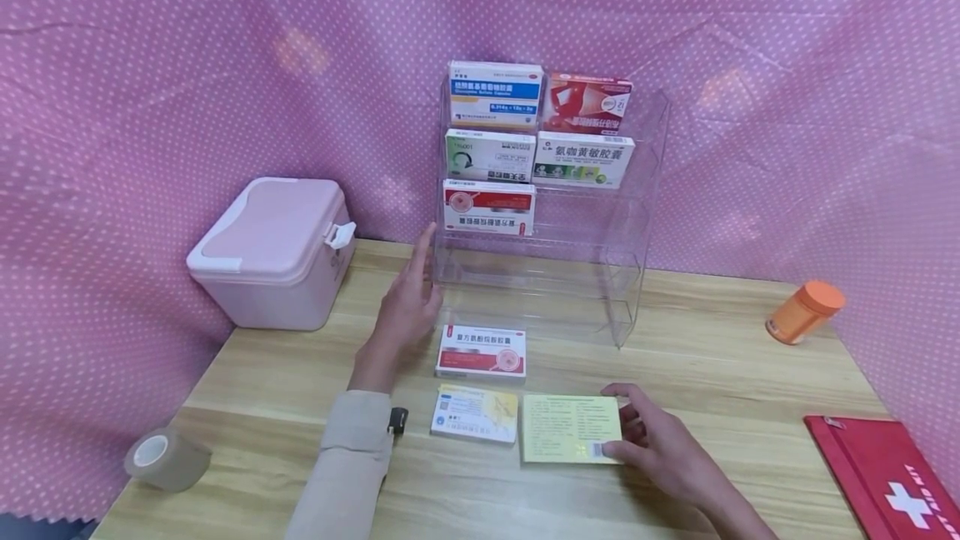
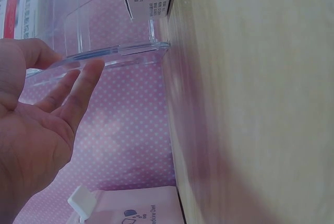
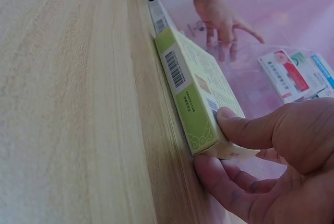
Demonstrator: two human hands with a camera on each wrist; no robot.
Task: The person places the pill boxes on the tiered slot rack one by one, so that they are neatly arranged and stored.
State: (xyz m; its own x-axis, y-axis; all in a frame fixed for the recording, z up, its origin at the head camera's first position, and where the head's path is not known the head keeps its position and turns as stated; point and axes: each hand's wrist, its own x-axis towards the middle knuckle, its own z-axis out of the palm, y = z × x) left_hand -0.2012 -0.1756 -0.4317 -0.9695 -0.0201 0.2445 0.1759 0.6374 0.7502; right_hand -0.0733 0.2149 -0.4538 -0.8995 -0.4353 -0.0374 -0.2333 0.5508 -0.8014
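Observation:
My right hand (image 1: 663,446) pinches the right end of a yellow-green medicine box (image 1: 566,429), thumb on its upper face and fingers at the edge and underneath. In the right wrist view, that box (image 3: 195,88) shows barcodes on its side. My left hand (image 1: 408,307) is at the left side of a clear tiered rack (image 1: 555,269), fingers extended along its side panel. The left wrist view shows the thumb and fingertips close against that panel (image 2: 125,50). Between the hands lie a red-and-white medicine box (image 1: 481,352) and a white-and-yellow one (image 1: 474,415).
Several medicine boxes, including a blue-and-white one (image 1: 496,96), stand in the rack's upper tiers. A pink medicine chest (image 1: 270,257) and a tape roll (image 1: 168,458) are at left. An orange bottle (image 1: 805,312) and a red first-aid pouch (image 1: 881,473) are at right.

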